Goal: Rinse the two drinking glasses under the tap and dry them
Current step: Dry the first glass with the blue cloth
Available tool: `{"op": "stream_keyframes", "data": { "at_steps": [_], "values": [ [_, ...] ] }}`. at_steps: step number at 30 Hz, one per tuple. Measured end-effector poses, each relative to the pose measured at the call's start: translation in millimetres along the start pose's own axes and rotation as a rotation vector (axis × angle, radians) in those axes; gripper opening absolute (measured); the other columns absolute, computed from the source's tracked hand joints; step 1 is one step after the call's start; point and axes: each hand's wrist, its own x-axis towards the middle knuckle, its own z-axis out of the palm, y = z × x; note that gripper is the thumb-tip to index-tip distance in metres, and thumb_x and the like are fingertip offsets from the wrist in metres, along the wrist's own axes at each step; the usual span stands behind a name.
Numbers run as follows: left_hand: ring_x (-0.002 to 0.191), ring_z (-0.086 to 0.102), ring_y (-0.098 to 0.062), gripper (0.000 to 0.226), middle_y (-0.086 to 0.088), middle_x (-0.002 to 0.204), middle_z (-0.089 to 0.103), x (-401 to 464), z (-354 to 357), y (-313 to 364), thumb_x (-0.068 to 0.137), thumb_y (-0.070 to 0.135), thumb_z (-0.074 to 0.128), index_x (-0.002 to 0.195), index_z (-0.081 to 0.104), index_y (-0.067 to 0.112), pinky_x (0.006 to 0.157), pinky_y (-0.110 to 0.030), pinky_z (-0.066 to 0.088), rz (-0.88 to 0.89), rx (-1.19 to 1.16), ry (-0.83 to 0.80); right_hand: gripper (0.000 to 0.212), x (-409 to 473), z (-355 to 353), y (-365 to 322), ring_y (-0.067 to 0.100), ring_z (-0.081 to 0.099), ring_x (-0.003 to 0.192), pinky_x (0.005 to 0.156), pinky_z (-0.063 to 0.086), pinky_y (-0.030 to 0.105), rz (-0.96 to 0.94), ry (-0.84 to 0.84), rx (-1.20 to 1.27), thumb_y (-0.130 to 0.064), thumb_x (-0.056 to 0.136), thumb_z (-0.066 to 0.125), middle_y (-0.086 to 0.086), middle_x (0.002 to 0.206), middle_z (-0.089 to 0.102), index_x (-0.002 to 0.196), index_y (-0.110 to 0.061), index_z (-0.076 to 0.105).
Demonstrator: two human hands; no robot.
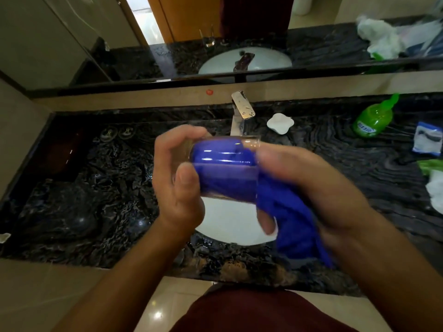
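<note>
A clear drinking glass (223, 149) lies on its side above the white basin (230, 226), its mouth to the right. My left hand (177, 178) grips its base end, fingers over the top and thumb in front. A blue cloth (294, 226) is stuffed inside the glass and hangs out to the lower right. My right hand (311, 188), blurred, grips the cloth at the glass's mouth. I see a second glass only as a reflection in the mirror (209, 38), left of the basin; on the counter it is hidden or out of sight.
The chrome tap (242, 109) stands behind the basin on a dark marble counter (96, 188). A white soap dish (280, 123), a green bottle (374, 118), a blue-and-white packet (429, 140) and white plastic bags (436, 185) lie to the right.
</note>
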Motion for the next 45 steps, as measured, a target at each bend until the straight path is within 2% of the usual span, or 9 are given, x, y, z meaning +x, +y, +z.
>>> {"op": "stream_keyframes", "data": {
  "at_steps": [4,8,12,17,23,27,35,40,45],
  "values": [
    [0.077,0.066,-0.005,0.031,0.014,0.088,0.067,8,1,4,0.104,0.047,0.034,0.11,0.055,0.024,0.066,-0.021,0.053,-0.222,-0.004,0.136,0.066,-5,-1,-1,0.041,0.061,0.12,0.102,0.052,0.051,-0.027,-0.241,0.321,-0.022,0.091,0.062,0.025,0.142,0.056,0.149,0.005,0.045],
    [0.071,0.064,-0.001,0.032,0.016,0.085,0.068,13,7,10,0.106,0.034,0.026,0.106,0.056,0.022,0.059,-0.02,0.051,-0.284,-0.035,0.112,0.063,-16,-9,0,0.019,0.074,0.105,0.09,0.059,0.034,-0.246,0.043,-0.618,-0.025,0.092,0.073,0.001,0.122,0.074,0.15,-0.026,0.047],
    [0.078,0.065,-0.009,0.029,0.006,0.09,0.067,6,19,13,0.107,0.034,0.029,0.106,0.056,0.023,0.067,-0.027,0.052,-0.307,-0.029,0.217,0.07,-5,-7,17,0.0,0.07,0.098,0.087,0.052,0.014,-0.617,0.383,-1.189,-0.047,0.082,0.077,-0.016,0.113,0.07,0.141,-0.018,0.054],
    [0.086,0.063,-0.001,0.016,0.017,0.103,0.068,-28,45,6,0.108,0.023,0.035,0.12,0.045,0.018,0.074,-0.021,0.052,-0.289,-0.066,0.234,0.012,14,3,22,0.005,0.065,0.069,0.064,0.05,0.016,-0.663,0.603,-0.868,-0.042,0.091,0.069,-0.013,0.072,0.067,0.096,-0.031,0.067],
    [0.12,0.049,-0.029,0.038,-0.021,0.127,0.042,-28,13,-30,0.103,0.044,0.05,0.128,0.046,0.015,0.097,-0.044,0.047,0.102,0.236,-0.098,0.031,12,-4,4,0.012,0.069,0.068,0.064,0.053,0.02,-0.259,0.435,-0.633,-0.052,0.089,0.066,0.001,0.079,0.075,0.095,-0.022,0.073],
    [0.107,0.056,-0.006,0.034,-0.007,0.123,0.047,-17,4,-16,0.099,0.019,0.039,0.131,0.04,0.009,0.088,-0.024,0.05,-0.074,0.039,-0.116,0.042,2,-22,7,0.015,0.072,0.102,0.084,0.055,0.026,-0.147,0.068,-0.489,-0.031,0.084,0.075,0.001,0.114,0.076,0.125,-0.026,0.067],
    [0.069,0.058,-0.025,0.044,0.001,0.09,0.072,20,-4,11,0.103,0.057,0.038,0.115,0.064,0.023,0.056,-0.033,0.041,-0.852,-0.248,-0.248,0.045,8,-29,20,0.01,0.071,0.094,0.082,0.053,0.02,-0.46,0.241,-0.929,-0.021,0.085,0.078,-0.01,0.106,0.075,0.127,-0.022,0.064],
    [0.071,0.061,-0.026,0.026,0.01,0.098,0.064,10,-10,10,0.104,0.037,0.043,0.124,0.052,0.023,0.054,-0.043,0.05,-0.437,0.024,-0.263,0.055,9,-27,16,0.014,0.071,0.107,0.09,0.055,0.025,-0.287,0.108,-0.76,-0.01,0.083,0.078,-0.004,0.119,0.075,0.133,-0.03,0.064],
    [0.125,0.049,-0.023,0.038,-0.011,0.136,0.041,-2,-13,3,0.102,0.041,0.053,0.131,0.042,0.018,0.1,-0.038,0.048,0.077,0.183,-0.415,0.046,6,-25,6,0.003,0.072,0.083,0.072,0.055,0.015,-0.187,0.056,-0.235,-0.012,0.061,0.072,-0.008,0.092,0.079,0.102,-0.029,0.082]
  ]
}}
